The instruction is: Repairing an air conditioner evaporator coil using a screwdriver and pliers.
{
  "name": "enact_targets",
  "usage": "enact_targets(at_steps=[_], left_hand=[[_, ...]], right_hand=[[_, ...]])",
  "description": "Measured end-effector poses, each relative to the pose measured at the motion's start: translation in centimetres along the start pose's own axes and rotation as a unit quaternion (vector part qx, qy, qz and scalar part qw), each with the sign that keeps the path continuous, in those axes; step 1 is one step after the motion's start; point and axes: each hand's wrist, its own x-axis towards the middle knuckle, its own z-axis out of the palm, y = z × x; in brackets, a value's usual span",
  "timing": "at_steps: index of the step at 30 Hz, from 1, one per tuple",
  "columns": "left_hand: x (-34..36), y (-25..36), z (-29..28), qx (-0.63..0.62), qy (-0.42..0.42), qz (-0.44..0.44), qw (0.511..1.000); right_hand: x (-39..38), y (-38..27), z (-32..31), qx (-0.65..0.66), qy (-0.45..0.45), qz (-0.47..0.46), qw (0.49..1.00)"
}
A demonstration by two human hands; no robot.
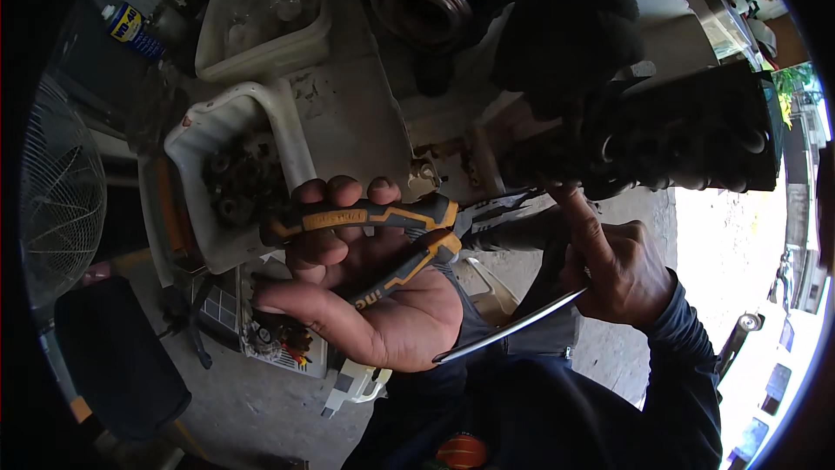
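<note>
My left hand holds pliers with yellow-and-black handles, its fingers curled round the spread handles. Their jaws reach right toward a dark, lumpy mechanical assembly. My right hand has the index finger stretched up to the underside of that assembly, by the jaws, where the exact contact is hard to make out. Its other fingers are curled on a thin, curved silver metal strip or rod, which slants down to beside my left wrist.
Left are a fan, a white tray of dark parts, another plastic container, a spray can and a black padded object. Coiled tubing and a dark rounded mass lie at the back. Daylight floods the right.
</note>
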Motion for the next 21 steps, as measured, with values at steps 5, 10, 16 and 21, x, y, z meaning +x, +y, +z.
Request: enact_targets(at_steps=[5,10,16,21], left_hand=[[-0.9,0.3,2.0,0.007,0.082,0.019,0.996],[-1.7,-0.6,1.0,0.008,0.034,0.044,0.998],[-1.3,-0.1,2.8,0.065,0.053,0.048,0.995],[-0.6,-0.3,3.7,0.062,0.036,0.058,0.996]], right_hand=[[-0.4,0.2,0.5,0.015,-0.019,0.004,1.000],[-0.9,0.4,0.6,0.007,-0.010,0.009,1.000],[-0.6,0.2,0.5,0.028,-0.019,0.015,0.999],[-0.8,0.4,0.5,0.029,-0.015,0.009,0.999]])
